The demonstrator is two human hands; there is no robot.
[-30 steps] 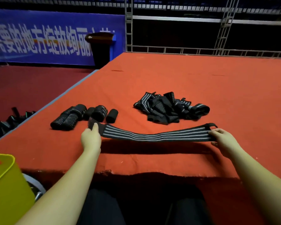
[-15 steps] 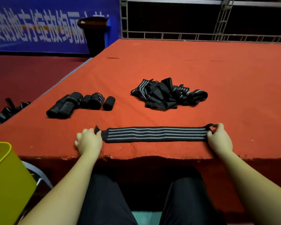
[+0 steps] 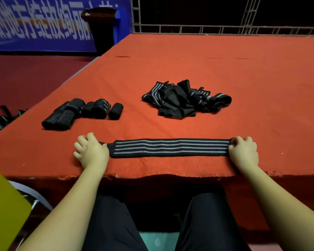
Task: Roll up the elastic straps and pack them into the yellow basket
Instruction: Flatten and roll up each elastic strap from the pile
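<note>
1. Down it goes: a second ago the strap (image 3: 170, 148) hung sagging in the air between the two hands; now it lies flat and straight on the red surface (image 3: 225, 73), near the front edge. That reads as the laying-out step done, with rolling ready to begin.
2. The left hand (image 3: 92, 151) sits at the strap's left end, and the plain black tab disappears under it. Its fingers (image 3: 81, 142) are loosely curled on the surface; whether the thumb pins the tab or merely rests on it cannot be told.
3. The right hand (image 3: 244, 151) is at the far right end, fingers (image 3: 237, 140) curled over the tip of the strap and clamped on it, holding the band taut.
4. So the strap runs straight from one hand to the other, both ends covered and the striped middle bare.
5. Behind on the left, a cluster of finished rolls (image 3: 80, 113) waits; behind at centre, the loose pile (image 3: 185, 100) has plenty left to do.
6. The yellow basket (image 3: 5, 211) shows only as a corner at lower left, below the surface edge and well apart from the strap. No strap is visibly in it, so packing looks some way off.
</note>
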